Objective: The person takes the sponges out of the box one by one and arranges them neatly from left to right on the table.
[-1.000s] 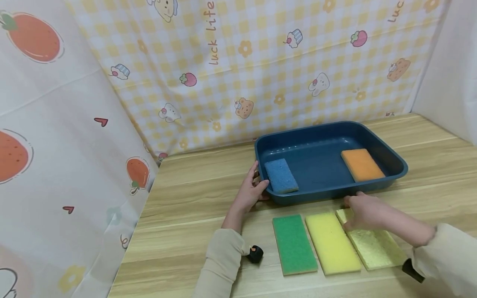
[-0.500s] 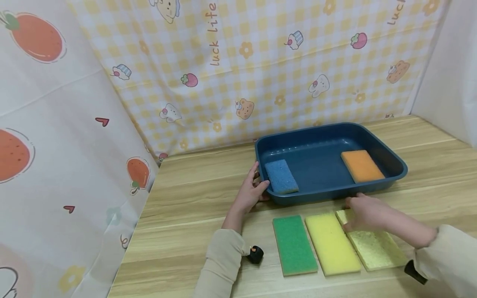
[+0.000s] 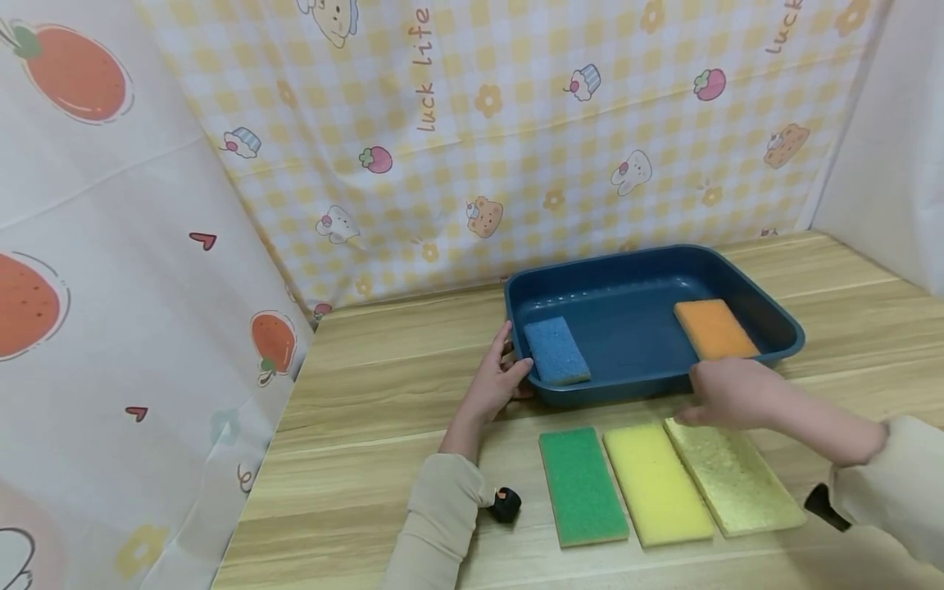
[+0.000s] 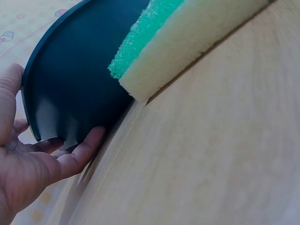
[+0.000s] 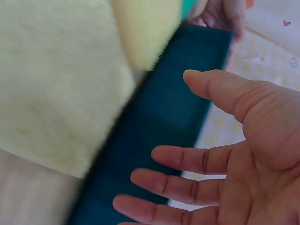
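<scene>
My left hand (image 3: pixel 492 383) grips the left front corner of a dark blue baking pan (image 3: pixel 627 385), its thumb and fingers spread round the outer wall. Inside the pan lie a blue sponge (image 3: pixel 556 350) at the left and an orange sponge (image 3: pixel 715 329) at the right. My right hand (image 3: pixel 737 393) hovers at the pan's front wall, above the far end of a pale yellow sponge (image 3: pixel 737 479). In the right wrist view its thumb and fingers (image 5: pixel 173 157) are apart with nothing between them.
A green sponge (image 3: pixel 583 487) and a bright yellow sponge (image 3: pixel 659 483) lie side by side on the wooden table (image 3: pixel 354 426), left of the pale yellow one. A checked cloth (image 3: pixel 442 188) hangs behind the pan, and a fruit-print cloth (image 3: pixel 147 287) at the left.
My right hand has risen off the pale yellow sponge and shifted toward the pan, showing more of that sponge. My left hand stays at the pan's corner.
</scene>
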The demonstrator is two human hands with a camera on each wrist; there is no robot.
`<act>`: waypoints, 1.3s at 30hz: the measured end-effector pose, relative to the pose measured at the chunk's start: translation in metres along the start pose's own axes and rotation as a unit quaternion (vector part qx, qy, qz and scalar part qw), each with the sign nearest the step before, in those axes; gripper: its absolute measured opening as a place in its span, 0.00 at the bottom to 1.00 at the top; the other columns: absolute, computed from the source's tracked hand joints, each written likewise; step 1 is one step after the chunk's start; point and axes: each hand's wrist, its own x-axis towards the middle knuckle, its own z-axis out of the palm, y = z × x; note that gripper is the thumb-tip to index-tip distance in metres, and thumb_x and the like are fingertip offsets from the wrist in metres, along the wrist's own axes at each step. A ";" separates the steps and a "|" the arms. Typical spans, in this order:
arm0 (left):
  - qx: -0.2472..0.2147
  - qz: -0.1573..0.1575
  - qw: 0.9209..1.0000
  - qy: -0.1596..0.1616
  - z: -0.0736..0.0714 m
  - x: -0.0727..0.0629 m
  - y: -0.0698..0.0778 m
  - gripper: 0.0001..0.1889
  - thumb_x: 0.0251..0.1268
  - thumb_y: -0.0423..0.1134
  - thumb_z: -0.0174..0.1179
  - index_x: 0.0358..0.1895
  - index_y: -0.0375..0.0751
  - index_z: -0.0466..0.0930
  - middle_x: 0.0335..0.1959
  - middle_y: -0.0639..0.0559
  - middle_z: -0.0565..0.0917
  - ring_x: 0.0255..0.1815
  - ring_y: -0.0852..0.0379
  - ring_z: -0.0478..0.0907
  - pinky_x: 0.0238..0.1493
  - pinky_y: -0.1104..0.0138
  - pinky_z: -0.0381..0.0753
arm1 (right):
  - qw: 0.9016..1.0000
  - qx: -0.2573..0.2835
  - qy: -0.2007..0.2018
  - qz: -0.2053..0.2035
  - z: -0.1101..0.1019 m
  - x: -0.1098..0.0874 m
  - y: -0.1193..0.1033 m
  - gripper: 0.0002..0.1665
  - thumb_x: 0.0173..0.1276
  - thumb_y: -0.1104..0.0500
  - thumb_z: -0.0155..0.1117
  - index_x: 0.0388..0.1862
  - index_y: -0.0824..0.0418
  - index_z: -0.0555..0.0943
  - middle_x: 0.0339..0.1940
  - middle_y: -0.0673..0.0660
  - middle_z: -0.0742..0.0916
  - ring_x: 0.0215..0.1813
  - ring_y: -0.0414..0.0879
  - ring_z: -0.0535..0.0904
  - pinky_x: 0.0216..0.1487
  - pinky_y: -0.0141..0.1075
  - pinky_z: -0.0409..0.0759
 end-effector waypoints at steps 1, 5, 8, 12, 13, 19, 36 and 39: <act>0.000 0.002 1.000 0.001 -0.001 0.002 -0.003 0.36 0.65 0.36 0.50 0.72 0.55 0.41 0.68 0.40 0.52 0.59 0.42 0.65 0.40 0.51 0.78 | 1.000 -0.001 -0.001 -0.003 -0.005 0.002 -0.001 0.27 0.53 0.48 0.67 0.10 0.54 0.60 0.09 0.44 0.57 0.14 0.37 0.50 0.16 0.29 0.51; 0.002 0.002 1.000 0.005 -0.004 0.001 -0.004 0.36 0.65 0.36 0.50 0.72 0.56 0.42 0.68 0.40 0.53 0.59 0.42 0.65 0.40 0.50 0.78 | 1.000 0.015 -0.015 -0.023 -0.023 0.014 -0.009 0.31 0.55 0.49 0.65 0.06 0.52 0.56 0.07 0.43 0.53 0.13 0.36 0.44 0.15 0.28 0.47; 0.006 -0.002 1.000 0.009 -0.004 -0.001 -0.003 0.36 0.65 0.36 0.50 0.71 0.57 0.42 0.68 0.41 0.53 0.59 0.42 0.65 0.40 0.50 0.78 | 0.999 0.028 -0.030 -0.032 -0.034 0.030 -0.017 0.32 0.56 0.49 0.64 0.05 0.51 0.55 0.06 0.43 0.53 0.12 0.36 0.43 0.15 0.28 0.48; 0.011 -0.004 1.000 0.011 -0.004 -0.004 -0.001 0.36 0.65 0.36 0.50 0.72 0.55 0.41 0.68 0.40 0.53 0.58 0.43 0.66 0.39 0.52 0.79 | 0.998 0.023 -0.044 -0.024 -0.046 0.057 -0.030 0.31 0.57 0.48 0.64 0.05 0.51 0.56 0.06 0.44 0.54 0.12 0.37 0.45 0.16 0.29 0.51; 0.012 -0.002 1.000 0.010 -0.004 -0.005 -0.001 0.36 0.65 0.35 0.49 0.72 0.54 0.41 0.68 0.40 0.53 0.58 0.43 0.66 0.39 0.53 0.79 | 0.998 0.023 -0.047 -0.020 -0.048 0.065 -0.032 0.31 0.57 0.48 0.63 0.05 0.51 0.57 0.06 0.44 0.54 0.12 0.37 0.46 0.16 0.29 0.52; 0.007 0.000 1.000 0.010 -0.004 -0.005 -0.001 0.35 0.65 0.34 0.49 0.72 0.53 0.41 0.68 0.39 0.53 0.57 0.43 0.67 0.38 0.52 0.79 | 0.997 0.034 -0.071 0.019 -0.054 0.114 -0.048 0.27 0.59 0.47 0.61 0.09 0.53 0.61 0.09 0.47 0.59 0.13 0.39 0.52 0.16 0.32 0.59; 0.006 0.000 1.000 0.001 0.007 -0.002 -0.001 0.36 0.64 0.36 0.50 0.72 0.52 0.42 0.67 0.41 0.55 0.52 0.47 0.71 0.36 0.55 0.80 | 0.989 0.062 -0.080 0.109 -0.041 0.194 -0.066 0.27 0.60 0.50 0.61 0.51 0.68 0.75 0.53 0.66 0.77 0.49 0.55 0.74 0.49 0.47 0.73; 0.008 -0.001 1.000 -0.004 0.009 -0.001 -0.002 0.36 0.64 0.36 0.50 0.72 0.52 0.42 0.67 0.41 0.56 0.51 0.48 0.71 0.36 0.55 0.80 | 0.987 0.064 -0.094 0.116 -0.034 0.199 -0.064 0.28 0.59 0.51 0.61 0.53 0.68 0.74 0.54 0.66 0.76 0.51 0.56 0.73 0.51 0.47 0.73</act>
